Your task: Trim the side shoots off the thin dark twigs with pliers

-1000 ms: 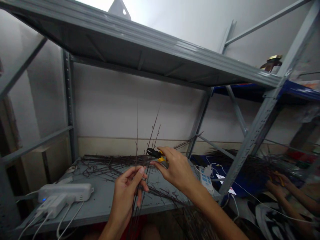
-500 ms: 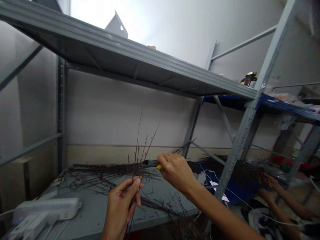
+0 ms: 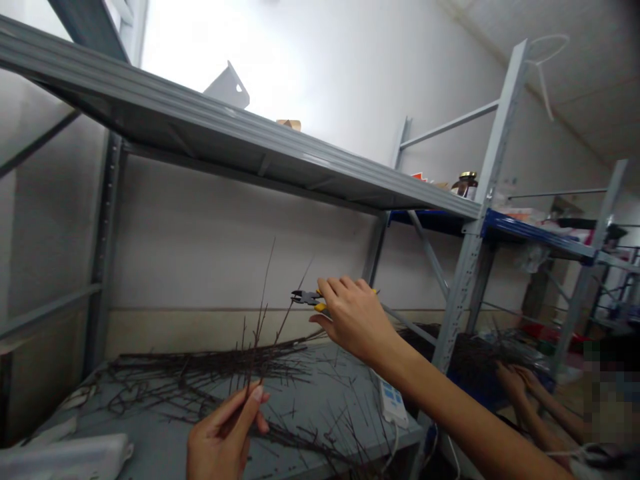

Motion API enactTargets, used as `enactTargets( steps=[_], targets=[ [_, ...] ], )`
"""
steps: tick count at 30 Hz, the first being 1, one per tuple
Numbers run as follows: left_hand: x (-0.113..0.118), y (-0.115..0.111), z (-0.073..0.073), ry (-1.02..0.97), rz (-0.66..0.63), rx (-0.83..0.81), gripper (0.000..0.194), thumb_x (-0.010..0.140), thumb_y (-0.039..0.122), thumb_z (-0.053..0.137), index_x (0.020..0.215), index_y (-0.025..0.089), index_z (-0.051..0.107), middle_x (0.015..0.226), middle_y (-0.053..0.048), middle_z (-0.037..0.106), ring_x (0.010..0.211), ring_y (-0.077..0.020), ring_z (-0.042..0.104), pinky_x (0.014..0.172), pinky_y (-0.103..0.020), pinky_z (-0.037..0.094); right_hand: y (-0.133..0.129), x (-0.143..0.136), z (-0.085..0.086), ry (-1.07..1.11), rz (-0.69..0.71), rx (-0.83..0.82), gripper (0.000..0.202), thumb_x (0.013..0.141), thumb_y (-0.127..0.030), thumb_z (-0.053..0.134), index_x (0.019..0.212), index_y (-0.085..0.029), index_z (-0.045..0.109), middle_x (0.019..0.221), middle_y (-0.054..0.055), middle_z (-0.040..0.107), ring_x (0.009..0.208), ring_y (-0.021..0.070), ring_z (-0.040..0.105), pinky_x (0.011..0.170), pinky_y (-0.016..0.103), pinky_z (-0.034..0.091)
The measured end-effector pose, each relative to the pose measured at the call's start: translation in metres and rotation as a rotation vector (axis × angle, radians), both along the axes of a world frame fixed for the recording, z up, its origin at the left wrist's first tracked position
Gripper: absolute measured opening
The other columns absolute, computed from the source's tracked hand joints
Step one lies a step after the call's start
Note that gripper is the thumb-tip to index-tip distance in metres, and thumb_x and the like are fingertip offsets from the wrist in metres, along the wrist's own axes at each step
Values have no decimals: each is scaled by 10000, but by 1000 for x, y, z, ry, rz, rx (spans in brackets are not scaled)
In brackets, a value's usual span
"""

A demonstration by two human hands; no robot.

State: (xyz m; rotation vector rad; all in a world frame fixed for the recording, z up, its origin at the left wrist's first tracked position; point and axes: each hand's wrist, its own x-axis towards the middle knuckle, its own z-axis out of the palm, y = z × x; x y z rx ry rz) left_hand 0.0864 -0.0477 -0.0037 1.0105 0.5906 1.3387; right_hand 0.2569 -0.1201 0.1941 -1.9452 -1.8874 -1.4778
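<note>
The left hand (image 3: 226, 427) pinches thin, upright twigs (image 3: 257, 340) between thumb and fingers; the right hand (image 3: 357, 321) grips pliers (image 3: 306, 298), jaws parted at one twig. Open room rises above both hands' fingers to the upper shelf (image 3: 300, 159). The lower shelf's (image 3: 295, 395) front edge runs below them. Far up-right stands a lidded jar (image 3: 465, 185), contents unclear.

Rough, woody-looking twigs (image 3: 200, 365), matt and knobbly. Smooth metal in the pliers (image 3: 305, 299), with plastic-looking handles (image 3: 321, 307). Painted-looking metal on the upper shelf (image 3: 310, 156), softly glossy where ribbed; duller on the lower shelf (image 3: 160, 453). Smooth plastic in the power strip (image 3: 392, 403) at right. Shiny lid (image 3: 469, 174) on the glossy right-hand jar (image 3: 462, 188). Matt, smooth wall (image 3: 240, 207) behind.
</note>
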Motion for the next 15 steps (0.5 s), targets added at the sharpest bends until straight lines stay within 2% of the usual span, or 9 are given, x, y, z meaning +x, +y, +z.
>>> enactTargets(
  steps=[2, 5, 7, 9, 12, 15],
  targets=[
    [-1, -2, 1, 17, 86, 55, 470, 590, 536, 895, 892, 179, 847, 605, -36, 715, 389, -110, 496, 332, -197, 410, 0, -2, 2, -21, -18, -15, 456, 782, -443, 831, 1060, -158, 610, 958, 93, 686, 882, 302, 621, 702, 407, 413],
    [-1, -4, 3, 53, 226, 167, 408, 603, 563, 879, 793, 202, 854, 654, -67, 748, 641, -231, 695, 566, -260, 601, 1, -5, 2, -35, -30, -34, 463, 749, -446, 856, 1018, -157, 614, 947, 93, 691, 866, 298, 631, 694, 399, 415],
    [-2, -4, 2, 78, 287, 228, 384, 636, 574, 857, 762, 211, 853, 669, -71, 755, 733, -255, 729, 695, -282, 631, 2, -6, 0, -31, -30, -44, 431, 756, -433, 852, 997, -159, 622, 944, 97, 700, 866, 297, 640, 686, 388, 411],
    [-4, 0, 0, 103, 320, 273, 362, 684, 569, 829, 768, 218, 854, 668, -60, 757, 722, -245, 740, 743, -290, 637, 4, -5, -1, -16, -34, -64, 318, 813, -380, 810, 965, -163, 634, 923, 94, 712, 842, 278, 655, 649, 359, 385],
    [-11, 11, -5, 170, 282, 374, 331, 755, 546, 783, 798, 226, 858, 665, -45, 771, 703, -224, 761, 733, -268, 641, 6, 0, -1, 48, -52, -119, 121, 916, -285, 692, 913, -171, 653, 870, 73, 731, 734, 222, 667, 564, 324, 292],
    [-18, 20, -7, 237, 210, 489, 325, 748, 542, 790, 809, 231, 858, 680, -38, 790, 708, -225, 779, 682, -243, 644, 6, 5, 2, 162, -44, -137, 187, 914, -374, 689, 882, -190, 675, 863, 54, 747, 690, 201, 663, 549, 320, 242]
  ],
)
